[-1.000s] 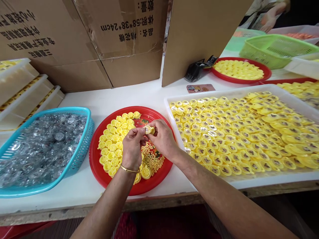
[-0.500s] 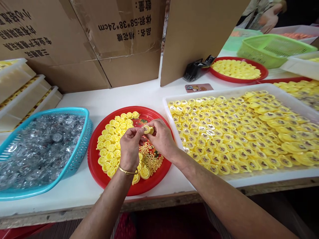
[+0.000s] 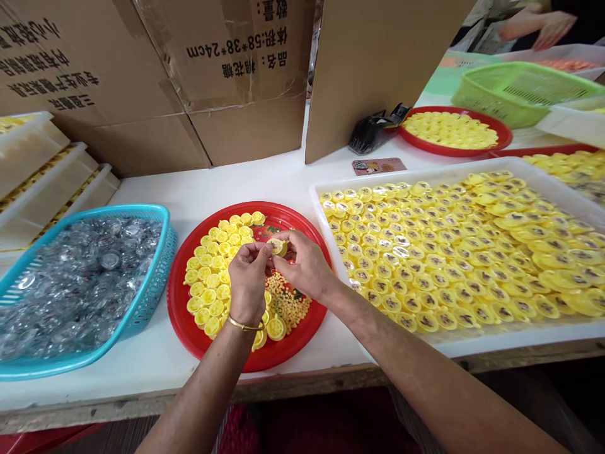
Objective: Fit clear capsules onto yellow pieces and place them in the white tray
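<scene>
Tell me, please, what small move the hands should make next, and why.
Perhaps set the yellow piece into the white tray: the left hand and right hand pinch it over the red plate, and similar yellow pieces lie in that tray, to the right.

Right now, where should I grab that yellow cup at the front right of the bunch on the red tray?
I'd pinch the yellow cup by its round rim, coming from above and the near right. It seems to lie face up, neighbouring cups crowd its left, and bare red tray shows toward you.
</scene>
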Demonstrator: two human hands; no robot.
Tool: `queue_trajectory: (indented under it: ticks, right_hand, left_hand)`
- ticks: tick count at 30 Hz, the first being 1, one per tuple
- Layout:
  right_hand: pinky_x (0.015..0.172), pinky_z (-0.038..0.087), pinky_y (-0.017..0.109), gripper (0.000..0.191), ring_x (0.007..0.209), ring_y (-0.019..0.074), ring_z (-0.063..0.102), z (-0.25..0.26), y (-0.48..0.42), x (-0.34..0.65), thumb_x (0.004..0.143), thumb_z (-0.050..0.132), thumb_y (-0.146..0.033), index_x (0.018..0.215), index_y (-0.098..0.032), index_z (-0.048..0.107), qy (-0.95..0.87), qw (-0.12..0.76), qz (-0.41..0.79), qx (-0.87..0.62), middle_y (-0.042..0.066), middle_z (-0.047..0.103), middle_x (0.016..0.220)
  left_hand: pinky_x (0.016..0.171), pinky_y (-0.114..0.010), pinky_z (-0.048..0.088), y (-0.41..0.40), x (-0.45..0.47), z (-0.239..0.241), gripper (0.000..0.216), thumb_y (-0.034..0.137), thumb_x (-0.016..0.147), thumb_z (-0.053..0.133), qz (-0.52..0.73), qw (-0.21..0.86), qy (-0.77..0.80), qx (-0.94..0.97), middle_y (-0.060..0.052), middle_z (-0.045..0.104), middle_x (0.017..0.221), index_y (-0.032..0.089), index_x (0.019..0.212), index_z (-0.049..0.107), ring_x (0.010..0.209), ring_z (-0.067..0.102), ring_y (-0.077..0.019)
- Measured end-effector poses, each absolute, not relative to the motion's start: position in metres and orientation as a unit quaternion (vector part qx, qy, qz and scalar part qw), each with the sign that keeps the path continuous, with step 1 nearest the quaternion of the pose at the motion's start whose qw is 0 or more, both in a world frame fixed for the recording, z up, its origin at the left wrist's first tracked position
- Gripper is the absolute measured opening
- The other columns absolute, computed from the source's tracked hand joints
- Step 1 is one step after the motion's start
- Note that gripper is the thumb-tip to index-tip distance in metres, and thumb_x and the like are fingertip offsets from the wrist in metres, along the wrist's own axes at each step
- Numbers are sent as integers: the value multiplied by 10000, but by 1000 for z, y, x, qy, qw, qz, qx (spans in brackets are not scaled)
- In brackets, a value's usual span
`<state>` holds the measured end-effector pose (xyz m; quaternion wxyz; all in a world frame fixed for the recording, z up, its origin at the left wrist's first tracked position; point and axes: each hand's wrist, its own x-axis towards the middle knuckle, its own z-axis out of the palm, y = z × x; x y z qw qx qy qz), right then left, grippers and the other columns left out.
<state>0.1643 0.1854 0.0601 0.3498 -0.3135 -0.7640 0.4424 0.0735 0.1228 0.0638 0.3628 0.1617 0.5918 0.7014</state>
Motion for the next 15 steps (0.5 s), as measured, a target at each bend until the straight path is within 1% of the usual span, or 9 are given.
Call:
queue_trajectory:
  ticks: [3, 5, 10, 15]
  right_hand:
    - [706, 543, 334, 181, 749, 160, 635, 63, 184, 166, 811, 593, -254, 982, -195, 578, -749, 332, 476, -319, 45, 664, 871]
    - [687, 542, 326, 174, 721, 151, 636, 63, 184, 166, 830, 588, -290, 976, -196, 581, -739, 331, 489, -323, 40, 673, 857]
    - [677, 544, 320, 143, 729, 151, 643, 60, 187, 167, 863, 550, -277, 964, -188, 599, -725, 330, 510, -324, 42, 676, 840]
    - [767, 542, 340, 207, 816, 149, 650, 59, 187, 166, 857, 546, -210, 1060, -189, 583, -712, 349, 512, -330, 67, 682, 1005]
  left_hand:
    - [493, -195, 373, 121, 74, 64, 192, 276, 677, 721, 709, 378, 576, 150, 32, 573, 587, 148, 726, 587, 494, 490, -60]
    - [505, -196, 389, 121, 74, 63, 189, 271, 689, 714, 713, 373, 573, 158, 31, 585, 607, 158, 748, 575, 506, 509, -64]
    - [503, -202, 409, 121, 76, 61, 222, 289, 718, 717, 695, 338, 597, 216, 31, 595, 621, 183, 847, 570, 526, 544, -86]
    - [519, -210, 425, 120, 80, 61, 170, 281, 794, 649, 673, 294, 622, 272, 30, 555, 619, 192, 933, 610, 530, 513, -87]
